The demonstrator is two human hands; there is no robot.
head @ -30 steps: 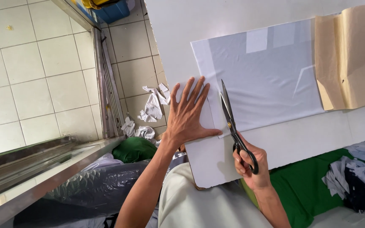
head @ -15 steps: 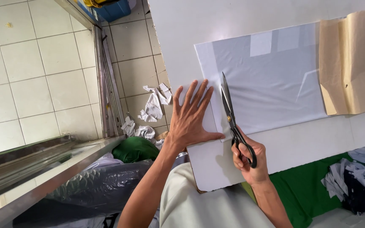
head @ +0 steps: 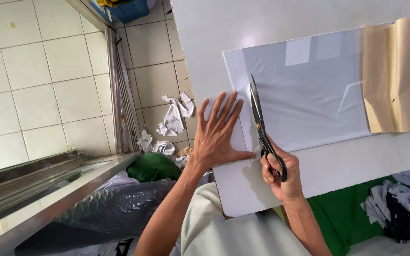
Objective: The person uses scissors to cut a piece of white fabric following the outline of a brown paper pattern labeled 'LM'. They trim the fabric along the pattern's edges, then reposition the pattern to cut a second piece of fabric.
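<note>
My left hand (head: 218, 135) lies flat with fingers spread on the left strip of a white fabric sheet (head: 309, 95) spread on a white table (head: 262, 42). Long black-handled scissors (head: 259, 118) are gripped in my right hand (head: 281, 173), the blades pointing away from me along the fabric's left edge, just right of my left hand. The blades look nearly closed. A tan paper pattern (head: 395, 76) lies over the fabric's right end.
White fabric scraps (head: 174, 118) litter the tiled floor left of the table. A green cloth (head: 153, 166) and a dark plastic bag (head: 115, 208) sit below. Green fabric (head: 347, 213) and more scraps (head: 395, 208) lie at the lower right. A metal rail (head: 48, 185) crosses the lower left.
The scissors have advanced a little farther along the fabric's left edge. My left hand stays pressed flat on the strip beside them.
</note>
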